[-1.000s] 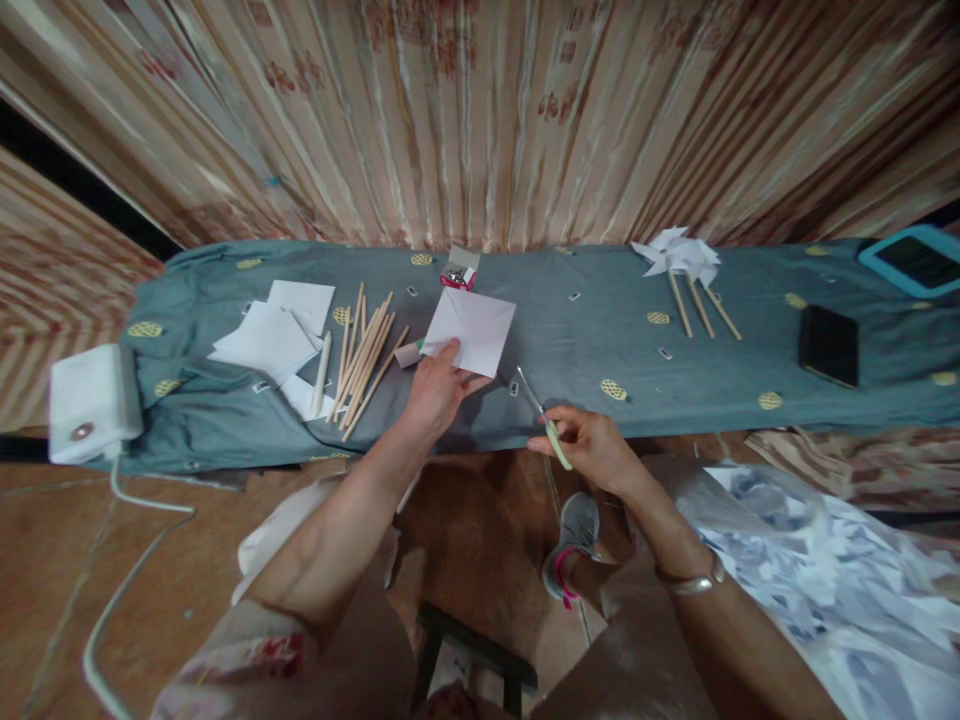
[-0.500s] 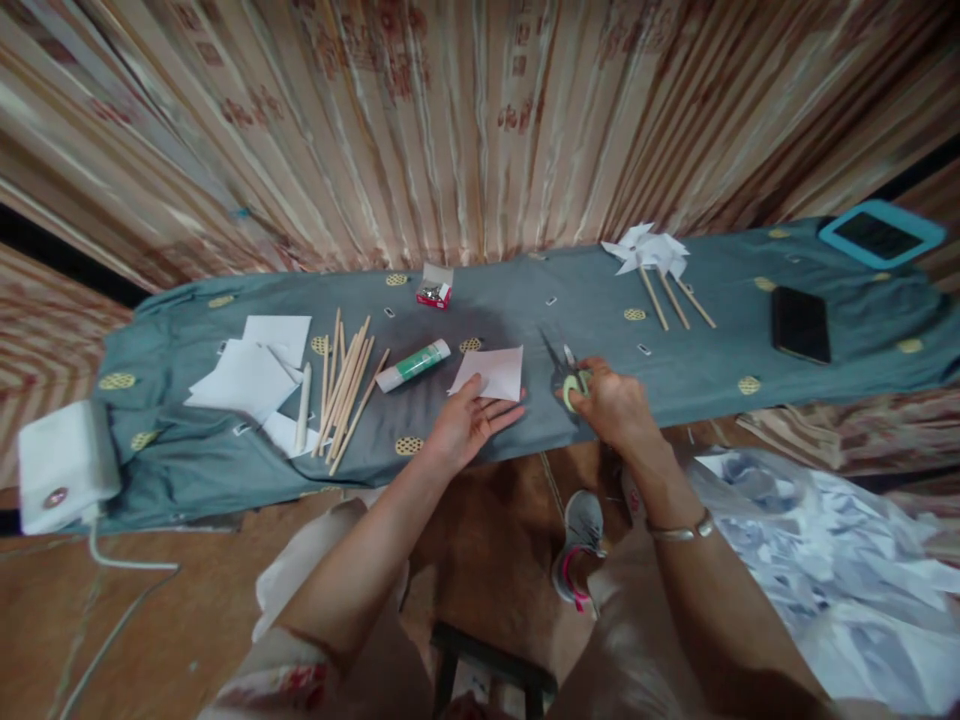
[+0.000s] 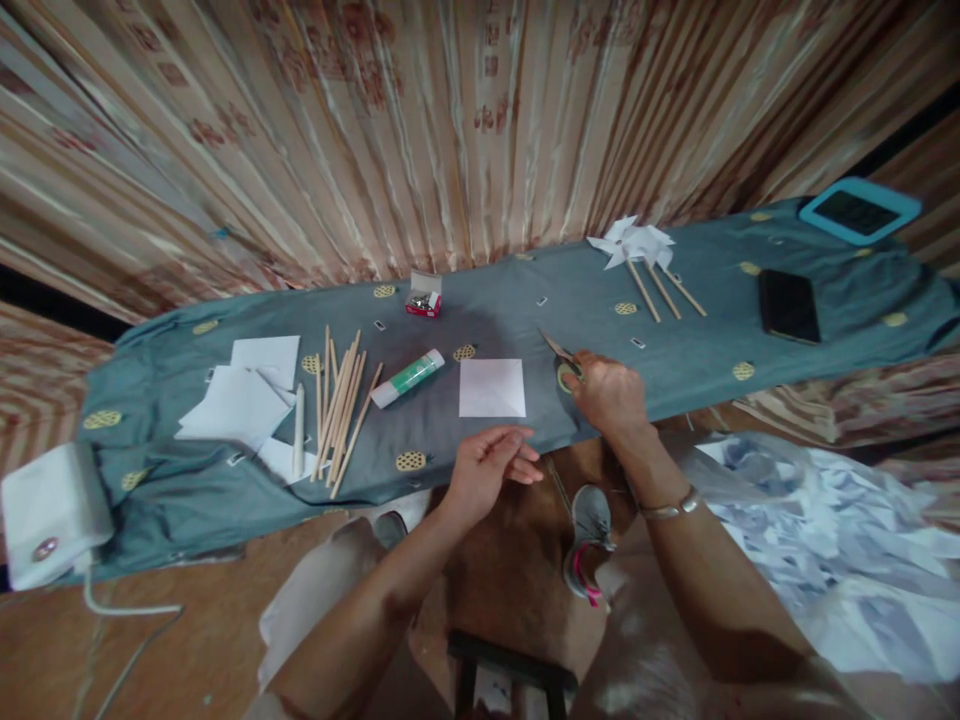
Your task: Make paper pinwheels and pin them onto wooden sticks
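The right hand [image 3: 611, 395] grips the scissors [image 3: 556, 347]. The left hand [image 3: 486, 470] is loosely open, near the square white paper [image 3: 493, 388]. A tube [image 3: 409, 378] lies beside the sticks [image 3: 345, 405].

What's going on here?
A person's right hand holds scissors by the handles. The left hand, seemingly empty, is at the near edge of the cloth-covered table, just short of a white paper square lying flat. A green-and-white tube and wooden sticks lie left; paper pinwheels lie farther right.
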Motion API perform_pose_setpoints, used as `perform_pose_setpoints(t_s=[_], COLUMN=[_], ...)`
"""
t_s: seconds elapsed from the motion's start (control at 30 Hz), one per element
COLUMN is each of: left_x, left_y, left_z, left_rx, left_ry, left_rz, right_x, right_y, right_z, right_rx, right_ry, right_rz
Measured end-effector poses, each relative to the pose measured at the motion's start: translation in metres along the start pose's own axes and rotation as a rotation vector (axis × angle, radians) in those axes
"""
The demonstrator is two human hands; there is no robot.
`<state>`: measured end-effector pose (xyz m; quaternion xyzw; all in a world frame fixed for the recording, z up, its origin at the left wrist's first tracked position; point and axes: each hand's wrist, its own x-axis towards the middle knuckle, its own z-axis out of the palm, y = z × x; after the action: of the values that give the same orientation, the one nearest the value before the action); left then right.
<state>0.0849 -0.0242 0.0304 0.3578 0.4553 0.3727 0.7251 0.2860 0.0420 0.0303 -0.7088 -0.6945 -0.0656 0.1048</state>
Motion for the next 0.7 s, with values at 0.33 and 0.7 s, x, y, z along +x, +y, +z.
perform_pose_setpoints(t_s=[0.33,0.7], left_x=[0.021,0.014], left_y=[0.015,0.047], left_z=[-0.046,-0.111], left_rx=[1.17,1.255], left_ry=[0.134,0.516], left_rz=[0.702,0.746], right_x=[0.006,-0.015], right_y=[-0.014,-0.059], right_z=[-0.003,0.026], right_rx=[0.249,0.369], right_ry=[0.003,-0.048], right_rz=[-0.136,-0.413])
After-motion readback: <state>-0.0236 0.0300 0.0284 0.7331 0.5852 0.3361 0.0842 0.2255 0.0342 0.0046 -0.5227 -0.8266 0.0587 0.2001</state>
